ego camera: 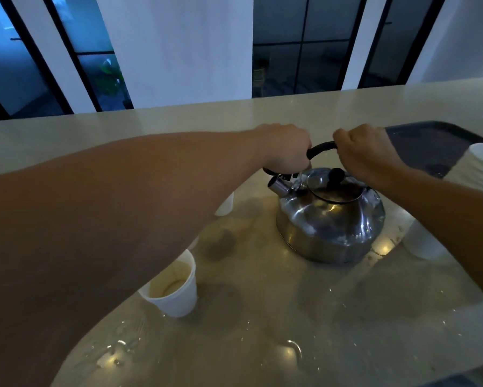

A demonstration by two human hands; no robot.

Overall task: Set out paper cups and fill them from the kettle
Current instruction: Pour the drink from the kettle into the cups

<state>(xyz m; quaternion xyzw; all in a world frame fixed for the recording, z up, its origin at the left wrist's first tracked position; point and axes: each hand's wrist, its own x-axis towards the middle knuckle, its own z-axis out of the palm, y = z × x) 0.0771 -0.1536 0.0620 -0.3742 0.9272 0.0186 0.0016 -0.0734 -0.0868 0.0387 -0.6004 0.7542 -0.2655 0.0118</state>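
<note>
Both hands, the left hand (pixel 286 152) and right hand (pixel 366 155), are curled around the black handle (pixel 321 148) of the steel kettle (pixel 331 219) mid-tabletop (pixel 262 344). The surface is already puddled, so the paper cup (pixel 173 289) at near left could slide or tip, and the left forearm passing over it could knock it.
</note>
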